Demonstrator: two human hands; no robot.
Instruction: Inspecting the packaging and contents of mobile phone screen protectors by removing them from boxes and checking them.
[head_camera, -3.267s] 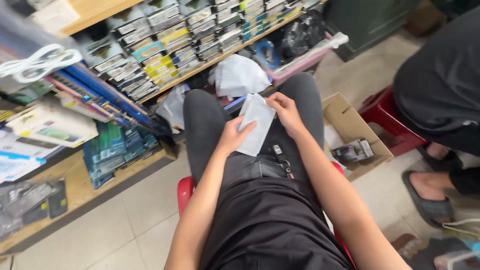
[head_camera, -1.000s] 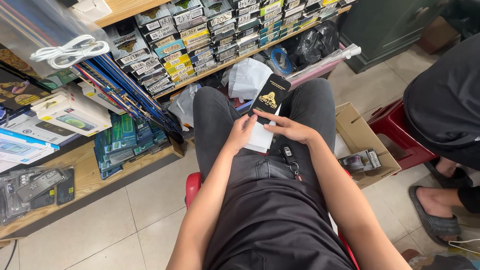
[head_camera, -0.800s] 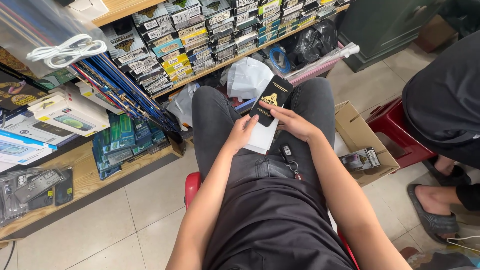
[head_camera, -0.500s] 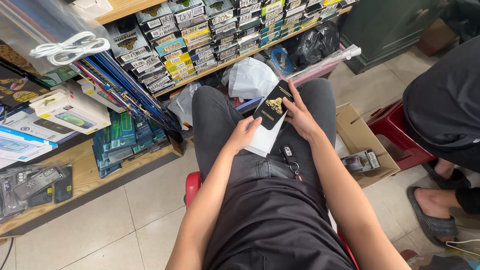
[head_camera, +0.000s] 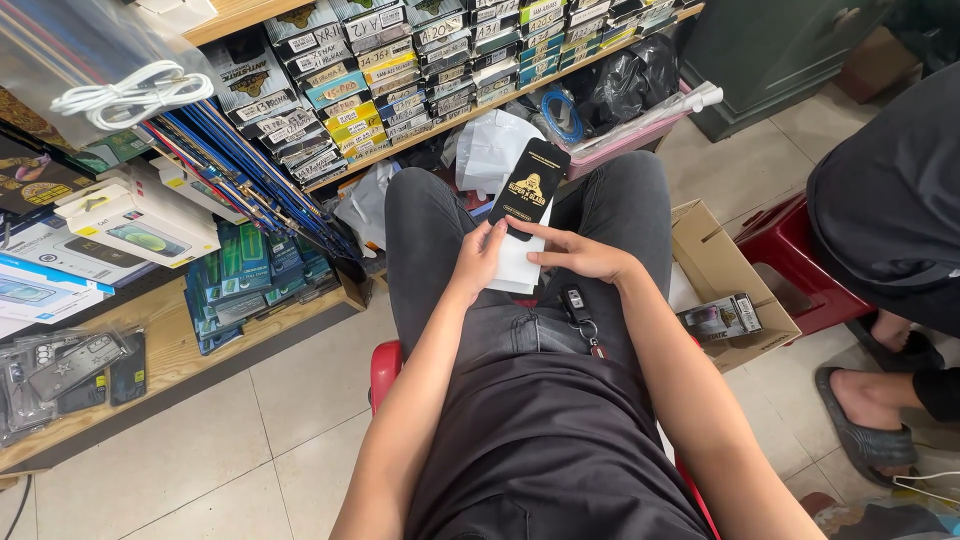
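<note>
While the person is sitting on a red stool (head_camera: 385, 365) low in the frame, dark shirt and grey trousers are filling the bottom centre, and a key fob (head_camera: 578, 305) is hanging at the waist just below the hands; both forearms are reaching up the middle of the picture to the lap. The left hand (head_camera: 480, 258) is pinching the left edge of a white sleeve (head_camera: 520, 265) lying on the thighs, fingers closed on it; the right hand (head_camera: 580, 255) is closing thumb and fingers on the lower end of a black flat packet (head_camera: 530, 185) with a gold emblem, which is standing half out of the sleeve and pointing toward the upper centre. The packet is being held only by its bottom edge, so, as I judge it, it could tip or slide off between the knees to the tiled floor (head_camera: 200, 440); a thin glass sheet inside, if that is what it is, could crack from bending under the thumb. To the right an open cardboard box (head_camera: 720, 270) is sitting beside the leg, holding small packs; further right another person's sandalled foot (head_camera: 860, 400) is resting by a second red stool (head_camera: 790, 240). Beyond the knees, across the upper frame, a wooden shelf (head_camera: 170, 350) is carrying rows of boxed accessories (head_camera: 400, 70); a coiled white cable (head_camera: 130, 90) is hanging at the upper left.
</note>
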